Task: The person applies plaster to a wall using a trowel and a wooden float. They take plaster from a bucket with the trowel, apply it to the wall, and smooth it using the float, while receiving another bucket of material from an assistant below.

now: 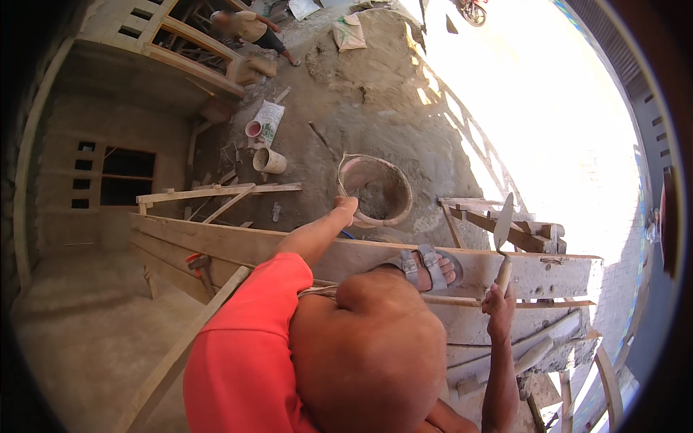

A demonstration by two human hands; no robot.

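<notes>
My left hand (347, 207), at the end of a red sleeve, is closed at the near left edge of a mortar-smeared bucket (406, 189). Its fingers seem to be round the handle, though the grip is partly hidden. Some grey mortar (374, 200) lies at the bottom of this bucket. On the right, my right hand (498, 303) grips the wooden handle of a pointed trowel (504, 225), its blade pointing away from me. My sandalled foot (446, 270) rests on a wooden plank (339, 258) between the two hands.
Scaffold boards (523, 278) and timber pieces (534, 232) lie at right; a wooden rail (216, 193) runs left. On the ground below stand a pale bucket (269, 161), a white sack (268, 123) and a sand heap (361, 65). Another person (249, 27) is at the far left.
</notes>
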